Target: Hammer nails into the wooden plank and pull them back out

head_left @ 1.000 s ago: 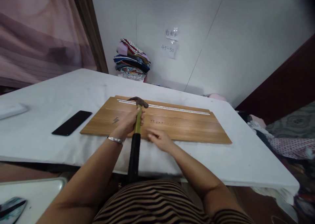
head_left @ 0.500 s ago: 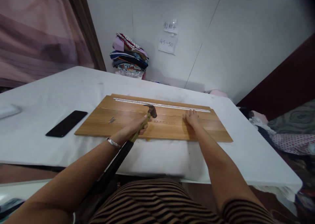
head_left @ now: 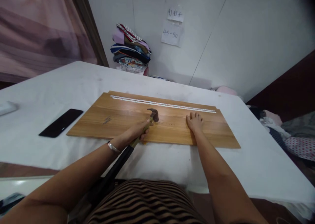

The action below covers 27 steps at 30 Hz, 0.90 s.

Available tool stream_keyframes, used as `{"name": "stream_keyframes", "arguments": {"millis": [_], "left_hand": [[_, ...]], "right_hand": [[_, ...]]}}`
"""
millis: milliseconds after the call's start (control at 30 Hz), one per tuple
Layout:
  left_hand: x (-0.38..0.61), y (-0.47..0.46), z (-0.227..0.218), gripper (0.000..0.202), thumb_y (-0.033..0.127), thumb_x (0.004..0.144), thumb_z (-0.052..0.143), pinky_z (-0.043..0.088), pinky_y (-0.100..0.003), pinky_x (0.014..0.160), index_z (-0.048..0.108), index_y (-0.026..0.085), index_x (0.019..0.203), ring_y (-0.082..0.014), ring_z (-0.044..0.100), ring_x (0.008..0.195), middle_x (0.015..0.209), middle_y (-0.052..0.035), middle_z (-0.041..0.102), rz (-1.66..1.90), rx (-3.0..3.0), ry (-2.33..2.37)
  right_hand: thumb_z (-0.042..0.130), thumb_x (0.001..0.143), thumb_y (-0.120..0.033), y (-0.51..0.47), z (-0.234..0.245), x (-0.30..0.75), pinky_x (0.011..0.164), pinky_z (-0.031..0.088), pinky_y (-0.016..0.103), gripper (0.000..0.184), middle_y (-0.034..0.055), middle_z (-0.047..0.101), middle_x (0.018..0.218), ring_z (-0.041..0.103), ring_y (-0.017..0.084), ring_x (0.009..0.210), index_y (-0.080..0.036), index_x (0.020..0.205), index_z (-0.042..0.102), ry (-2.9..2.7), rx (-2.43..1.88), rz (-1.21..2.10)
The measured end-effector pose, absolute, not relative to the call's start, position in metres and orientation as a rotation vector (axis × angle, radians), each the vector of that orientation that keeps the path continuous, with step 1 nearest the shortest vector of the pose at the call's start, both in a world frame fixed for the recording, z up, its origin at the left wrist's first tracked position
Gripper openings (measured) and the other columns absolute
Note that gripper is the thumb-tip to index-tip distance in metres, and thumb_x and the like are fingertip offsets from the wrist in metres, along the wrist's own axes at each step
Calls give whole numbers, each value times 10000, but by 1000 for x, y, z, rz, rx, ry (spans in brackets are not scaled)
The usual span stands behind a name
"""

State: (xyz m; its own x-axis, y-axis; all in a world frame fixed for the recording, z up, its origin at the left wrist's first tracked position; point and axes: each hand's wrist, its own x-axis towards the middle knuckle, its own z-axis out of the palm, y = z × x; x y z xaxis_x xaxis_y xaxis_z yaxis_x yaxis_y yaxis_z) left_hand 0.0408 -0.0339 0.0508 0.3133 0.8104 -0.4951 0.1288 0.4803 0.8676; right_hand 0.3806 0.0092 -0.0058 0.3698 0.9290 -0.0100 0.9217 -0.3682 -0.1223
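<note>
My left hand (head_left: pixel 138 131) is wrapped round the upper handle of a hammer (head_left: pixel 115 166) with a black grip. The hammer's head (head_left: pixel 153 114) rests low on a wooden board (head_left: pixel 216 133), at the left end of a short row of small nails (head_left: pixel 167 123). My right hand (head_left: pixel 195 122) lies flat on the board with fingers spread, to the right of the nails. A white strip (head_left: pixel 162 104) runs along the board's far edge. A few loose nails (head_left: pixel 107 120) lie on the board's left part.
The board lies on a white table (head_left: pixel 258 161). A black phone (head_left: pixel 61 122) lies left of the board. A pile of folded cloth (head_left: pixel 130 50) sits against the wall, with paper notes (head_left: pixel 172 33) taped nearby. Clothes lie on the floor at right.
My right hand moved from the board's near edge to lie flat on its right part. The hammer swung from upright to slanted right, its head down by the nail row.
</note>
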Motion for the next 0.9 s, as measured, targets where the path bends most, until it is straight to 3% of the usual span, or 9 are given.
{"name": "stream_keyframes", "arguments": {"millis": [900], "left_hand": [[46, -35, 55, 551, 675, 860, 608, 247, -214, 376, 643, 168, 1074, -76, 375, 409, 639, 46, 473, 603, 1012, 1253]], "right_hand": [[288, 1048, -464, 9, -9, 382, 1187, 244, 581, 582, 206, 445, 1595, 342, 353, 1488, -173, 1472, 563, -1691, -2460, 136]]}}
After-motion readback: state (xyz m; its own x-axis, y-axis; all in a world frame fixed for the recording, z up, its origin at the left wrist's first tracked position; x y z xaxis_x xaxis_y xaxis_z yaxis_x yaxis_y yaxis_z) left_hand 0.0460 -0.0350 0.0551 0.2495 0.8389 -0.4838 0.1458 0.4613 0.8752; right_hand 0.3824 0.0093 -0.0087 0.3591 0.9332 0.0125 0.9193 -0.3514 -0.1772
